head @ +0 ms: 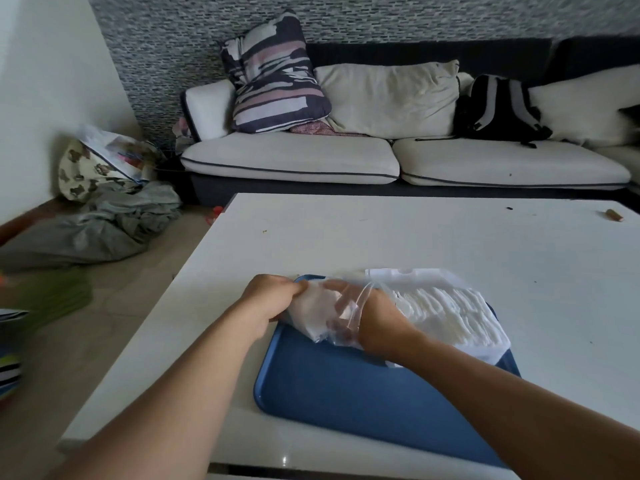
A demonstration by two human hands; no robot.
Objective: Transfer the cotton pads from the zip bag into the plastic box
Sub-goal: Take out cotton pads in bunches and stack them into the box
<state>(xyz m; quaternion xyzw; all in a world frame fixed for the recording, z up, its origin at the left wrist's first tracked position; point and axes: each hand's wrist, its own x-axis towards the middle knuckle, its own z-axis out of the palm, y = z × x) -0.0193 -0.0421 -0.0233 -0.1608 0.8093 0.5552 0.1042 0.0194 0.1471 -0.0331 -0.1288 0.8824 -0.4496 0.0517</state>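
Cotton pads are lying in a soft white row inside the clear zip bag, which we are holding over the far edge of the blue tray on the white table; our left hand is pinching the bag's mouth shut-fisted, while our right hand is reaching inside it, its fingers hidden, so we cannot tell their grip. We are judging the pads light, squashy and easily scattered, the film slippery, best taken at the stack's ends; we are reading no label or writing, and no plastic box is showing.
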